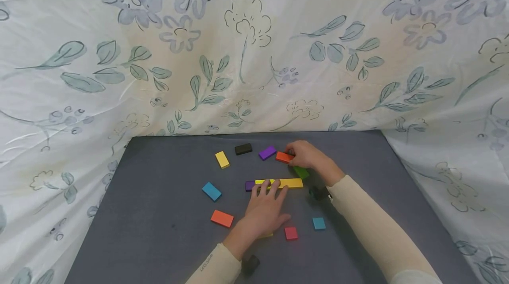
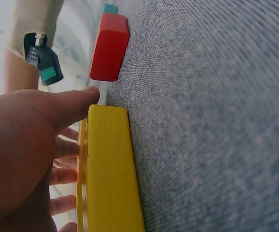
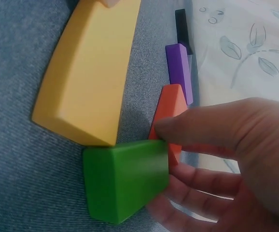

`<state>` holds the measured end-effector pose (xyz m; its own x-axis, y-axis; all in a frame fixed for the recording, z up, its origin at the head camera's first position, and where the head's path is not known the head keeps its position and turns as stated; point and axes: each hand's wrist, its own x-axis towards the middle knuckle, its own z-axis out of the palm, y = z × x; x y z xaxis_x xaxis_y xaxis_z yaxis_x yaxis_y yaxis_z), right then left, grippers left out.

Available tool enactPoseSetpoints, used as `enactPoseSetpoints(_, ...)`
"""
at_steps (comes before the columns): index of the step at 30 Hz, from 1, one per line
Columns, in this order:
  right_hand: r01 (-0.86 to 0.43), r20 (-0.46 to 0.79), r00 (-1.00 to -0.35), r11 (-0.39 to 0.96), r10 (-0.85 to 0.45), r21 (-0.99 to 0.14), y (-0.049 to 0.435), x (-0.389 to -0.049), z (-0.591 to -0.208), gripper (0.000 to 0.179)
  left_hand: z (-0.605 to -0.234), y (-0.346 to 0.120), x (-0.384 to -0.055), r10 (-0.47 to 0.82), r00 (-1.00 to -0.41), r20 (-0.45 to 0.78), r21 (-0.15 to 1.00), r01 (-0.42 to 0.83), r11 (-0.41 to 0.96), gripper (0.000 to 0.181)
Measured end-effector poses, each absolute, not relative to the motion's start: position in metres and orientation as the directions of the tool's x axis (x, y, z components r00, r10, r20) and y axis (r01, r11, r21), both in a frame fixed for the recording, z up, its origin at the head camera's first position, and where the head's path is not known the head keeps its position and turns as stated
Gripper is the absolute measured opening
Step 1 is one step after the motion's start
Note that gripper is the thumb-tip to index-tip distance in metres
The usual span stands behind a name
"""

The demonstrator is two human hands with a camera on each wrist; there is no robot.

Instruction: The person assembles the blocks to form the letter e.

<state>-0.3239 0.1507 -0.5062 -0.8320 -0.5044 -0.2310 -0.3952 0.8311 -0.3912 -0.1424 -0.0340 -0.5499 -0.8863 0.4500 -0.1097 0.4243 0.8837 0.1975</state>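
Note:
My left hand (image 1: 265, 217) lies with fingers spread, fingertips on a row of blocks: a purple block (image 1: 249, 186), a bright yellow block (image 1: 260, 182) and an orange-yellow block (image 1: 292, 183). Beneath its palm is another yellow block (image 2: 111, 169), mostly hidden in the head view. Beyond the row's right end, my right hand (image 1: 308, 156) pinches the far end of a green block (image 3: 137, 181), thumb at one side and fingers at the other. That thumb overlaps a red-orange block (image 3: 174, 104) just behind. The green block's near end stands close to the orange-yellow block (image 3: 89, 72).
Around the row lie a violet block (image 1: 267, 153), a black block (image 1: 243, 149), a pale yellow block (image 1: 222, 159), a blue block (image 1: 211, 191), an orange block (image 1: 222, 218), a red block (image 1: 291, 233) and a teal block (image 1: 319, 223). Floral cloth (image 1: 246, 98) hangs behind the dark table.

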Motion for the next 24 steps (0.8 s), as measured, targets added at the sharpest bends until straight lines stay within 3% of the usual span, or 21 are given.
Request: enactPoseSetpoints(24, -0.366, -0.239, -0.843, 0.840, -0.482, -0.401, 0.1514, -0.3227, -0.5052, 0.035, -0.5495, -0.0331, -0.1421, 0.446, -0.888, -0.110, 0.192, 0.422, 0.886, 0.083)
